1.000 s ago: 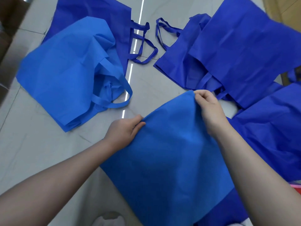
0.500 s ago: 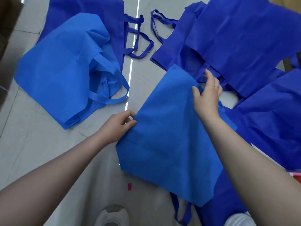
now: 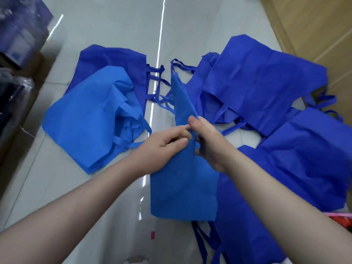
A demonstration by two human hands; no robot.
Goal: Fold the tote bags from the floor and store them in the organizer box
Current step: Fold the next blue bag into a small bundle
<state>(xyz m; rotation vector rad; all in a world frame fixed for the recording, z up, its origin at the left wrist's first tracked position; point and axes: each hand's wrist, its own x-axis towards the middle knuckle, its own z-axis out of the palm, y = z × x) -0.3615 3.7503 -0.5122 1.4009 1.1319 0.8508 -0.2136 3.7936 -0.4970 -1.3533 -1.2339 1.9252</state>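
Note:
A light blue tote bag (image 3: 182, 187) hangs folded lengthwise in front of me, lifted off the floor, its upper end sticking up past my hands. My left hand (image 3: 163, 147) pinches its left edge between thumb and fingers. My right hand (image 3: 207, 141) grips the same bag from the right, and the two hands almost touch. Another light blue tote bag (image 3: 89, 122) lies crumpled on the floor to the left, partly over a dark blue tote bag (image 3: 112, 61). Several dark blue tote bags (image 3: 262, 82) lie spread on the right. The organizer box is not in view.
The grey tiled floor (image 3: 118, 25) shows a bright light streak down its middle. Cardboard boxes (image 3: 314, 29) stand at the far right. Dark wrapped goods (image 3: 17, 35) sit at the far left. A small red mark (image 3: 152, 235) is on the floor near me.
The bag lay spread flat between my hands; now it is folded narrower and lifted, and my hands have come together at its middle. The view has pulled back.

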